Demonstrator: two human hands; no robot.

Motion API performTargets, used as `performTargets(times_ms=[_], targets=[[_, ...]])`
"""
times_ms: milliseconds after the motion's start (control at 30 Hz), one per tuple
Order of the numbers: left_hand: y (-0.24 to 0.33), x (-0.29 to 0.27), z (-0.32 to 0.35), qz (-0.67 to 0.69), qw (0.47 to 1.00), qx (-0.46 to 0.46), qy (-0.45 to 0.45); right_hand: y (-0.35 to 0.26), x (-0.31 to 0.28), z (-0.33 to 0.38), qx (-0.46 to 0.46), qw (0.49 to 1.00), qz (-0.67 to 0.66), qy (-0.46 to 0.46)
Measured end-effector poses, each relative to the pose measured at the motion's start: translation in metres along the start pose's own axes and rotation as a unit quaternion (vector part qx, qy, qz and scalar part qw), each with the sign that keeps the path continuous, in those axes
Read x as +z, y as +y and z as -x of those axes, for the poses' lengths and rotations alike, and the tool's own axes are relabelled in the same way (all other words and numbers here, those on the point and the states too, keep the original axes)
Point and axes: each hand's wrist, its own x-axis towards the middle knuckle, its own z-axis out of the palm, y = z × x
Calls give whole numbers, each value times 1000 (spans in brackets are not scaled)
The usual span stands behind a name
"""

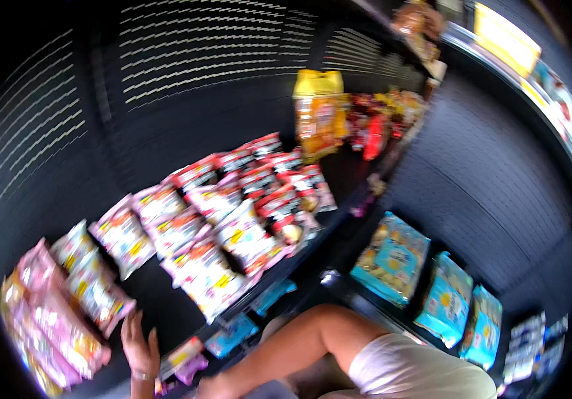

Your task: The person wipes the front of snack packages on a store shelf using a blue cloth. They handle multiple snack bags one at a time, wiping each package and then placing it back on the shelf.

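My left hand (140, 346) is raised at the front edge of a dark shelf, fingers stretched and thumb apart, with nothing in it. Just beside its fingertips lies a white and pink snack bag (99, 292). Large pink bags (66, 319) stand to its left. My right arm bends across from the lower right, and the right hand (211, 387) is blurred at the lower edge, its fingers hidden. In front of both hands, several white and pink bags (206, 276) lie on the shelf, with red and black bags (259, 179) behind them.
A tall yellow and orange bag (318, 116) stands farther along the shelf near small red packets (369, 126). Turquoise bags (392, 259) stand on the right-hand shelf. Blue packets (232, 334) show below the front edge. A slotted dark panel (199, 50) rises behind.
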Motion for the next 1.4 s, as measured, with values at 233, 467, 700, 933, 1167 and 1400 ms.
performTargets(times_ms=[233,467,700,933,1167,1400], targets=[[22,-26,-14,-68,989,-34,123,30,44,-12,97,994,49,-31],[-16,-22,-18,-121,963,-165,174,4,22,-25,92,992,80,-43],[-56,3,-64,-46,909,-333,248,22,30,-23,76,994,81,3],[-79,7,-74,67,867,-397,294,26,34,-23,73,994,77,24],[-8,-30,-57,569,709,-362,206,20,22,-16,85,991,102,-10],[37,-81,-3,705,622,-302,158,24,31,-9,61,994,92,2]])
